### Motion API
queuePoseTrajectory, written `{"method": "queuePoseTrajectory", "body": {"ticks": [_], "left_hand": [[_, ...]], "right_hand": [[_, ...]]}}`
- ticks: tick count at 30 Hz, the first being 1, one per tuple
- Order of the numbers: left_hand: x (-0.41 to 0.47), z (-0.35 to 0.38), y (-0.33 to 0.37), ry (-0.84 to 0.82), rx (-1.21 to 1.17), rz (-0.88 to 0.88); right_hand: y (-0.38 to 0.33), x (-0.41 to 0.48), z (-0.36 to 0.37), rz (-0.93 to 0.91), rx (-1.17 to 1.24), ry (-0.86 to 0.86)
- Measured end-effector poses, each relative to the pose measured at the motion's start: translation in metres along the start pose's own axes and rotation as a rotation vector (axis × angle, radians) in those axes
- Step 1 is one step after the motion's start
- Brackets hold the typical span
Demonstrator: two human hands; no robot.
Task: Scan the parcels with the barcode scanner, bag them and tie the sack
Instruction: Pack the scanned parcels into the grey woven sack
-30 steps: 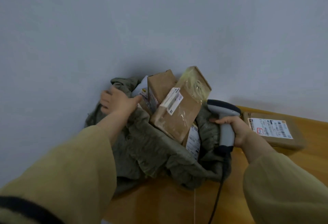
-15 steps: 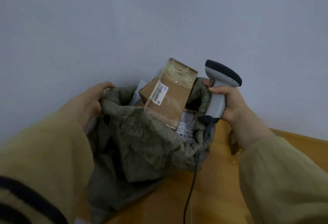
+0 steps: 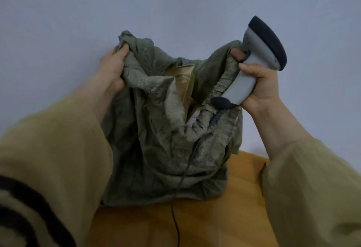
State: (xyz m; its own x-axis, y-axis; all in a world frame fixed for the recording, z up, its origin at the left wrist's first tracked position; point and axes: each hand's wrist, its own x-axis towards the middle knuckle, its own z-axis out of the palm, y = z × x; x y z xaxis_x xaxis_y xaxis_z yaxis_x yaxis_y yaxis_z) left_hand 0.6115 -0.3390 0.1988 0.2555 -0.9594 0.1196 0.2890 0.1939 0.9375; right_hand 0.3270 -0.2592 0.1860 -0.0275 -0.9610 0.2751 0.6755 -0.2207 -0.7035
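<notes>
The left hand [image 3: 113, 72] was clenched on a bunch of fabric at the left rim of the olive-green woven sack [image 3: 160, 158], pulling it upward, likely to raise the mouth over the load. The sack stood on the orange-brown wooden table [image 3: 224, 225], against the pale wall. Inside its mouth only a sliver of a brown cardboard parcel [image 3: 183, 78] showed, with a scrap of white label lower down. The right hand [image 3: 257, 84] had its fingers wrapped round the handle of the grey pistol-shaped barcode scanner [image 3: 259, 51], and seemed to trap the sack's right rim against it, so one hand did both jobs. The scanner's black cable [image 3: 175, 213] hung down the front of the sack. Half a second earlier the parcels had stood clear above the mouth, label showing; now both hands were higher and the rims rose above them.
</notes>
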Motion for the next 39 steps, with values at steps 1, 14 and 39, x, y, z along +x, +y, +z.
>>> {"method": "queuePoseTrajectory", "body": {"ticks": [1,14,39], "left_hand": [[-0.001,-0.006,-0.002,0.006,0.032,-0.039],[-0.001,-0.014,0.024,0.261,0.154,0.041],[-0.134,0.061,-0.116,-1.491,2.031,-0.049]], "right_hand": [[0.000,-0.003,0.001,0.031,-0.043,0.030],[-0.019,0.001,0.032,0.047,-0.049,0.011],[0.000,-0.054,-0.123,0.509,-0.435,0.482]]}}
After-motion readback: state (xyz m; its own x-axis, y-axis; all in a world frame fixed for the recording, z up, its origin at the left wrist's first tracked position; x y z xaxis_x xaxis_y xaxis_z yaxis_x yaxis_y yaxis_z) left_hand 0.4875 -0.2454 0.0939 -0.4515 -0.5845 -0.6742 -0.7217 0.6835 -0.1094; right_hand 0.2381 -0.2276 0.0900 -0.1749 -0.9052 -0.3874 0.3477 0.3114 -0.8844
